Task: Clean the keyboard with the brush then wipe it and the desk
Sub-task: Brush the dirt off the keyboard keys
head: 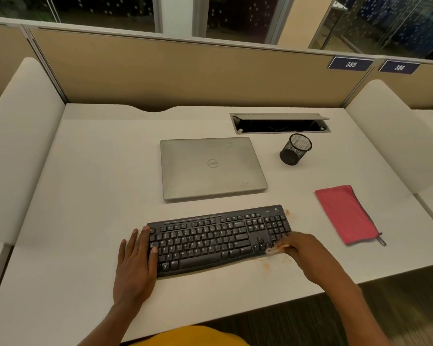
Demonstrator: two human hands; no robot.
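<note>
Here's the black keyboard, lying near the front edge of the white worktop, slightly askew with its right end further back. The left hand lies flat at the keyboard's left end, its fingers straight and spread along the edge, the thumb resting on the outer keys; it grips nothing.

Over at the other end, the right hand is down at the keyboard's front right corner, just below the number pad. Its fingers are curled round a small pale brush, whose tip pokes out to the left and touches the keyboard's front edge (the brush is blurred, so its bristles can't be made out). Orange specks dot the worktop just in front of that corner, and a few more lie beside the back right corner.

The red cloth lies flat and folded to the right of the keyboard, apart from it, with a dark loop at its near corner. Behind the keyboard sits a closed silver laptop. To the laptop's right stands a black mesh pen cup, and behind that an open cable hatch is set into the worktop. On the partition at the back, two blue plates read 385 and 386.
</note>
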